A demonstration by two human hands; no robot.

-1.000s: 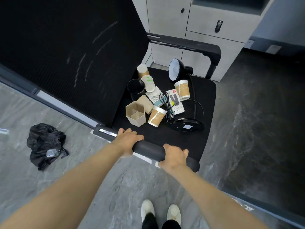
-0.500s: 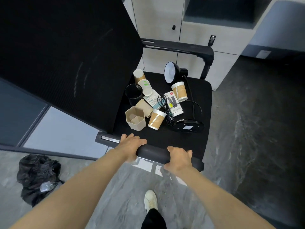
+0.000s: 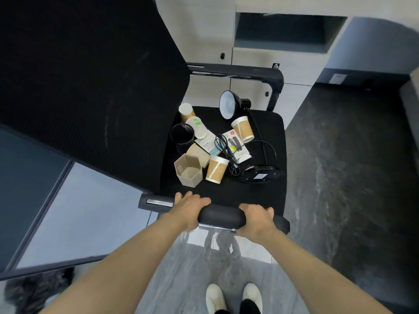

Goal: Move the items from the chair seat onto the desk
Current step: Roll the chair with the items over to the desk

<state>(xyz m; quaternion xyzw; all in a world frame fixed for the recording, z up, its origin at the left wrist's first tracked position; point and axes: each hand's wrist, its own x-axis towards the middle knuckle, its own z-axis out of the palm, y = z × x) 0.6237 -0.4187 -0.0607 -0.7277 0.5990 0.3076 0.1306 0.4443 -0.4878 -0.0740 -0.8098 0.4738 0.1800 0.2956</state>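
Observation:
A black office chair stands before me with its seat point(image 3: 226, 191) loaded. On it lie a black desk lamp point(image 3: 260, 175) on its side, a hexagonal cardboard holder point(image 3: 188, 171), several brown paper cups point(image 3: 216, 169), a black mesh cup point(image 3: 182, 135), a coiled black cable point(image 3: 226, 152) and small white boxes point(image 3: 238, 147). My left hand point(image 3: 189, 208) and my right hand point(image 3: 255, 219) both grip the near armrest point(image 3: 221, 216). No desk is in view.
Grey cabinets point(image 3: 249, 55) stand behind the chair. A dark glass partition point(image 3: 34, 200) runs along the left. A black bag point(image 3: 36, 291) lies on the floor at the lower left. My white shoes point(image 3: 233, 298) stand on grey marble flooring, with dark floor to the right.
The chair and I have moved forward along the floor. The black bag has slid toward the lower left edge, and the cabinets stand closer. Both hands keep the same hold.

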